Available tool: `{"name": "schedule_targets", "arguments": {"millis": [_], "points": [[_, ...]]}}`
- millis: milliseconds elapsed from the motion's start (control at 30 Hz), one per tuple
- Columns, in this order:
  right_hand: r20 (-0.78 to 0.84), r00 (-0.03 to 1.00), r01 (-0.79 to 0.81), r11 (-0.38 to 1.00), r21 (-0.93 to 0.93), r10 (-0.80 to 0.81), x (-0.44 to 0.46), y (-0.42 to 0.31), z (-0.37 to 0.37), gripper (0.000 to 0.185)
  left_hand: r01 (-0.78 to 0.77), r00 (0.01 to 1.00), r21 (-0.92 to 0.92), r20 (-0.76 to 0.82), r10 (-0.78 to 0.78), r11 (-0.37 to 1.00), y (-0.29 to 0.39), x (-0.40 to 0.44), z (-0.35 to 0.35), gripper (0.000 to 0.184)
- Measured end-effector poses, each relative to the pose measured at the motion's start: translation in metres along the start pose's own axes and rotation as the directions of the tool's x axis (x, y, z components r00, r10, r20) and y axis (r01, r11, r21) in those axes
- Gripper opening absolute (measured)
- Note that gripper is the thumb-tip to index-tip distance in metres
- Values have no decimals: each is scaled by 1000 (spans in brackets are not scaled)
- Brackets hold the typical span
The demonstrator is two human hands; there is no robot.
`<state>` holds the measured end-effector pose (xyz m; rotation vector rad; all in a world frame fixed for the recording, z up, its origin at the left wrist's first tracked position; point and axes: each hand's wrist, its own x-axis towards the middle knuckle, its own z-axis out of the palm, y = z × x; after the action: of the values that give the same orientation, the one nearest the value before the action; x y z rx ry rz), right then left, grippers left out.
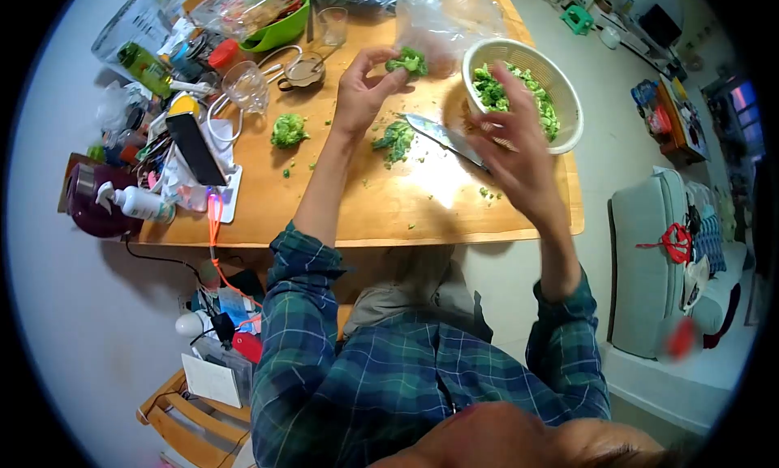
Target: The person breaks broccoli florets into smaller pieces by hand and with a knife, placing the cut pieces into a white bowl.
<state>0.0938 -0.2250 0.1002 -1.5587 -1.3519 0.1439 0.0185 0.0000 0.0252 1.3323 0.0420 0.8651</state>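
Observation:
A green broccoli floret is pinched between the thumb and fingers of my left hand, raised over the table. My right hand, slightly blurred, has its fingers apart and nothing visible in them. It hovers in front of a cream colander holding cut broccoli and hides part of it. Below that hand lies a knife with its blade flat on the wood; its handle end is partly hidden. Broccoli leaves and trimmings lie by the knife tip. Another broccoli piece sits farther left.
The wooden table carries scattered green crumbs. At its left stand a phone, a pump bottle, a glass cup and jars. A green bowl and clear plastic bags are at the back.

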Motion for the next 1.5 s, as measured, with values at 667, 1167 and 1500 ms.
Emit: {"name": "schedule_targets", "arguments": {"millis": [667,1167,1500], "points": [[106,982,-188,760,623,157,51,116,71,44,-260,965,712,219,145,652,3,-14,5,11],[50,999,-22,967,255,9,44,111,67,49,408,913,-5,11,-408,913,-6,-15,7,26],[196,959,-284,661,695,205,41,112,71,32,75,983,261,141,-115,962,-8,-17,4,18]]}}
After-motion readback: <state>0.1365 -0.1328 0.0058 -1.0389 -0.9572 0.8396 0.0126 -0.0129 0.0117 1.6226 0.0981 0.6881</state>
